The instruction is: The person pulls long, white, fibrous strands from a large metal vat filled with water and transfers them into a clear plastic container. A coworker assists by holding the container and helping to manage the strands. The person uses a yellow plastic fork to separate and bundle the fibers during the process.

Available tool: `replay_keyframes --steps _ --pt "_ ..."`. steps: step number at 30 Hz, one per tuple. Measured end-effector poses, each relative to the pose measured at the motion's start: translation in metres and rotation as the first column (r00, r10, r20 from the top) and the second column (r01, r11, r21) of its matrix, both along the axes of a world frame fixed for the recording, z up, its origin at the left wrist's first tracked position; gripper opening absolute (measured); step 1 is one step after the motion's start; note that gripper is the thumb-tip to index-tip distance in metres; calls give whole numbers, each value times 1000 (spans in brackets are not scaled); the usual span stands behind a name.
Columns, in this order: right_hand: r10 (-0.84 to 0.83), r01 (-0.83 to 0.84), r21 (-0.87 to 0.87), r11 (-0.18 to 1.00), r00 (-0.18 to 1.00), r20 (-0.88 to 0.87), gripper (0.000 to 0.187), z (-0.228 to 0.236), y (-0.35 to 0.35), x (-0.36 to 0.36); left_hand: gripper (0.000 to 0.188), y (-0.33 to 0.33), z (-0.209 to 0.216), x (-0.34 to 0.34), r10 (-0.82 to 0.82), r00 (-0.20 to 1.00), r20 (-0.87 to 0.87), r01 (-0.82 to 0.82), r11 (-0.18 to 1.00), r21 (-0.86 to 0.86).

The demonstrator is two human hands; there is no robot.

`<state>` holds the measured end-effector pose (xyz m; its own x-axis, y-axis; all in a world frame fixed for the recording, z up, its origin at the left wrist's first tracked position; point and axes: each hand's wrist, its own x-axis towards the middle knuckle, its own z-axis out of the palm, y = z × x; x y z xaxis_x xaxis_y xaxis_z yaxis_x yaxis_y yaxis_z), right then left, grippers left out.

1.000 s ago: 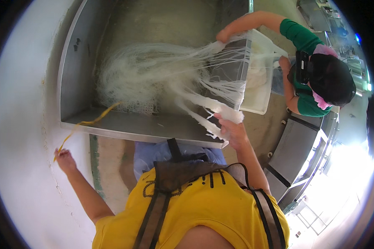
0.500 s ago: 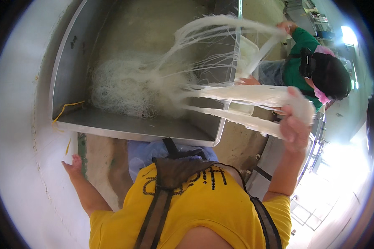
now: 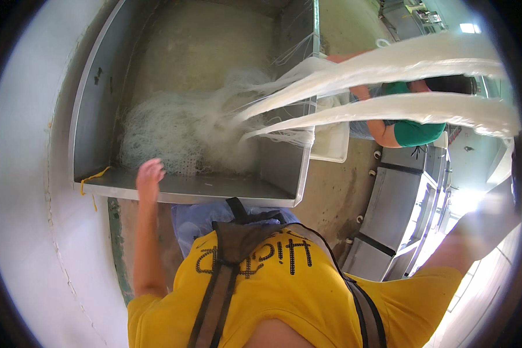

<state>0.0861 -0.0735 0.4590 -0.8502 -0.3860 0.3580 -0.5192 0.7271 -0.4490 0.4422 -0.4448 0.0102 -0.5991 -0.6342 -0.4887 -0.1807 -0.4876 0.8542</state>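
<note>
A steel tank [image 3: 185, 194] holds cloudy water and a tangled heap of thin white noodles [image 3: 162, 124]. From that heap, two long thick hanks of noodles [image 3: 388, 113] stretch up to the right, past the tank's right wall and out toward the picture's rim. My right forearm [image 3: 481, 229] is raised far to the right; its hand lies beyond the rim, so its hold on the hanks is hidden. Over the tank's near wall, close to the heap, my left hand [image 3: 150, 174] is empty, slightly blurred, with loosely bent fingers apart.
Behind the hanks, a co-worker in a green shirt [image 3: 420, 132] bends over a white tub [image 3: 330, 152] beside the tank's right wall. Steel cabinets [image 3: 397, 194] stand to the right. A white wall [image 3: 26, 191] runs along the left; a yellow cord [image 3: 93, 177] hangs on the tank's corner.
My right arm has swung up and right, drawing the noodle hanks longer until its hand left the picture. My left hand has moved right to the tank's near wall. The co-worker has bent lower.
</note>
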Motion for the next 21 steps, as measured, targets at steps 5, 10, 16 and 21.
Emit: replay_keyframes --steps 5,10,16,21 --pt "-104 107 183 977 994 -27 48 -3 26 -2 37 53 85 -126 -559 751 -350 555 823 -123" --pt "-8 38 285 958 994 -106 45 2 0 -28 59 98 121 -207 -715 585 -383 469 683 -559" --pt "401 -402 127 907 916 35 42 -16 -90 -19 43 103 29 -196 -827 553 105 770 458 -443" --pt "635 -284 -569 772 314 706 50 -150 -184 41 32 47 -49 -77 -571 595 566 801 366 -474"
